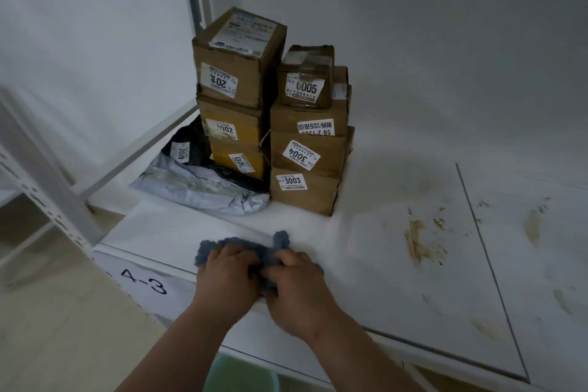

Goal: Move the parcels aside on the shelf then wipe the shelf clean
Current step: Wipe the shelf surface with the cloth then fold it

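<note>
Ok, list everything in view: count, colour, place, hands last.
cardboard boxes: about eight, brown, two stacks at the shelf's back left
mailer bags: two, one black, one grey, flat left of the stacks
cloth: one, blue-grey, bunched at the shelf's front edge
shelf: one, white, under everything
stains: several, brown, right half of the shelf
4-3 label: one, white, on the shelf's front edge
bin: one, green, below the shelf
left hand: one, grips the cloth
right hand: one, grips the cloth
</note>
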### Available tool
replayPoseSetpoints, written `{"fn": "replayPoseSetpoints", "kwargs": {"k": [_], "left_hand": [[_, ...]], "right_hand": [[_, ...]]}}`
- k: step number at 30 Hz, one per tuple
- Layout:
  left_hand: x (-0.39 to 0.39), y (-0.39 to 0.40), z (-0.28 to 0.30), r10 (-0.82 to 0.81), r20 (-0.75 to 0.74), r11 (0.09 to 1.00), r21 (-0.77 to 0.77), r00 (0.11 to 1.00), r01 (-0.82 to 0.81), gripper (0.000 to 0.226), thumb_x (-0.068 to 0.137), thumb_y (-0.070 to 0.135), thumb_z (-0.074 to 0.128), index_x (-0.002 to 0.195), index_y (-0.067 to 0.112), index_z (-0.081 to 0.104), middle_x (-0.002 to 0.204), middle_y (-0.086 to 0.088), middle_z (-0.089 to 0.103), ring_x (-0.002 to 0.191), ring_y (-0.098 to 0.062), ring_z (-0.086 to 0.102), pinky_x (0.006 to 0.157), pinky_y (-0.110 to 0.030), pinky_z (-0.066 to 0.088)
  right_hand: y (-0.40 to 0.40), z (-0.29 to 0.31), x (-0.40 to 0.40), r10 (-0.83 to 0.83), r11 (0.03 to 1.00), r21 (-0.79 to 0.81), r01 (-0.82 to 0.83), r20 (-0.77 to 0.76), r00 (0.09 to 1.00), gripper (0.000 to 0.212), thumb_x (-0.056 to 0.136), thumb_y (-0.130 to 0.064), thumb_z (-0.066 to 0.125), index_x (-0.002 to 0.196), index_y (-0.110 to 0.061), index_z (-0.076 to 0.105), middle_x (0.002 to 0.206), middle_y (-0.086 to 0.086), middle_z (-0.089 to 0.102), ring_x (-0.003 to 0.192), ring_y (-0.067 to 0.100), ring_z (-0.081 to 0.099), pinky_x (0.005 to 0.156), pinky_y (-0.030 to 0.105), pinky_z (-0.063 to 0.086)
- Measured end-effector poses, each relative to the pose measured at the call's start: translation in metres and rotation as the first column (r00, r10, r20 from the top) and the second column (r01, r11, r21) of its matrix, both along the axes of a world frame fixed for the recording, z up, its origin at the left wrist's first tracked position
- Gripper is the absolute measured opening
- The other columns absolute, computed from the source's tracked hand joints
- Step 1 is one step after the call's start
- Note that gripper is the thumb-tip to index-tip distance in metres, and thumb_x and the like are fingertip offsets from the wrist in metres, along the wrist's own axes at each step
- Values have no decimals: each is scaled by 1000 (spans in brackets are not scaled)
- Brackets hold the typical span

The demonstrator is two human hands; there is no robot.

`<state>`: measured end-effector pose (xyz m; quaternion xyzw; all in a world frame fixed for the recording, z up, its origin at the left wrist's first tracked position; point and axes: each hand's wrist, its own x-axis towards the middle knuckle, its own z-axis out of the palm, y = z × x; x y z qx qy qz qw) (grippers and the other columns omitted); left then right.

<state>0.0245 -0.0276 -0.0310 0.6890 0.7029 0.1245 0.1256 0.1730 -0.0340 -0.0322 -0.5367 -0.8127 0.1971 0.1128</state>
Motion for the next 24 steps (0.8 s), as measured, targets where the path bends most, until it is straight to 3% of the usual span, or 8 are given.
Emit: {"fn": "replayPoseSetpoints", "kwargs": {"k": [4, 9, 15, 20, 22, 24], "left_hand": [[3, 2, -3, -79, 20, 996, 40, 997, 78, 35, 70, 39, 44, 79, 30, 76, 95, 2, 71, 88, -27, 64, 76, -34, 53], [36, 7, 12, -176, 35, 973, -144, 984, 180, 19, 87, 30, 52, 90, 21, 69, 96, 0, 67, 90, -18, 62, 78, -25, 49], [96, 0, 5, -356, -6, 921, -171, 934, 350, 21, 91, 28, 49, 94, 18, 67, 99, -1, 63, 93, -18, 61, 84, -28, 48], [133, 3, -13, -467, 62, 877, -100, 882, 471, 31, 95, 27, 41, 112, 21, 66, 120, 3, 59, 109, -13, 56, 96, -25, 44], [144, 8, -21, -508, 64, 851, -114, 859, 512, 46, 91, 38, 30, 120, 24, 64, 130, 4, 55, 119, -12, 50, 103, -25, 38], [152, 15, -30, -532, 55, 837, -118, 845, 535, 68, 80, 48, 12, 116, 23, 65, 126, 1, 58, 119, -14, 49, 105, -26, 36]], "right_hand": [[-1, -1, 6, -41, 999, 25, 42, -39, 998, 37, 82, -22, 51, 115, -25, 68, 129, -2, 55, 114, 26, 50, 98, 43, 44], [-6, 0, 29, -119, 993, 1, 119, -67, 991, 37, 75, -14, 50, 105, -18, 70, 108, 4, 61, 98, 27, 57, 90, 42, 47], [-21, 4, 91, -242, 970, 23, 243, -64, 968, 45, 78, -13, 47, 117, -17, 69, 94, 3, 64, 86, 22, 61, 80, 33, 47], [-25, -6, 129, -376, 927, -53, 372, -117, 919, 38, 95, -14, 44, 130, -18, 60, 106, -14, 64, 95, 4, 58, 88, 16, 45], [-24, -6, 139, -382, 924, -71, 376, -125, 916, 40, 96, -17, 44, 133, -16, 58, 115, -15, 62, 104, 5, 56, 95, 20, 45], [-17, -8, 146, -384, 922, -96, 374, -119, 916, 46, 96, -24, 40, 140, -18, 50, 127, -11, 60, 113, 6, 55, 103, 25, 44]]}}
